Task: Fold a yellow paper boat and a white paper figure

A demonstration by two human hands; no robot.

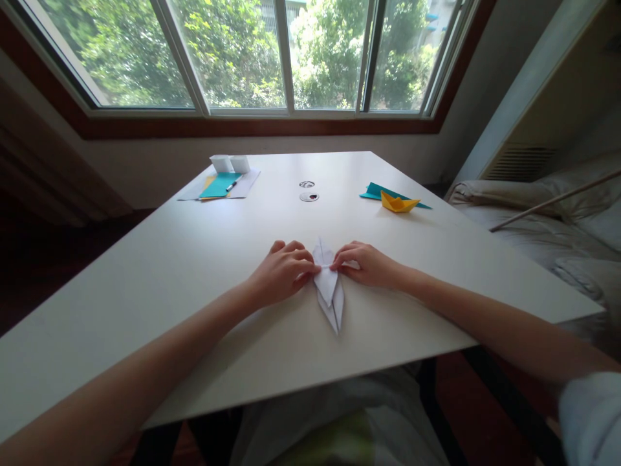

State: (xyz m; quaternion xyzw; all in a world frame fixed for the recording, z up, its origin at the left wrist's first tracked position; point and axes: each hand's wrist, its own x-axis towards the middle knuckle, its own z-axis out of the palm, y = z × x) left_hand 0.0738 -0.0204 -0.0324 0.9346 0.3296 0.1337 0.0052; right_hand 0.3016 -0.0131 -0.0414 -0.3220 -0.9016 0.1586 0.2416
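Observation:
A folded white origami paper (326,285) lies on the white table (204,336), its long pointed flaps aimed toward me. My left hand (287,268) pinches its left edge, thumb and fingertips together near the middle. From the other side, my right hand (365,262) grips the right edge at about the same height. An upper flap of the paper extends beyond my fingers, away from me. A shorter pointed flap lies over the two longer points at the near end.
At the back left are white folded paper boxes (229,164), teal paper sheets (220,185) and a pen (233,184). Two round pieces (308,196) lie at back centre. A yellow paper boat (398,202) and a teal folded paper piece (374,191) stand back right.

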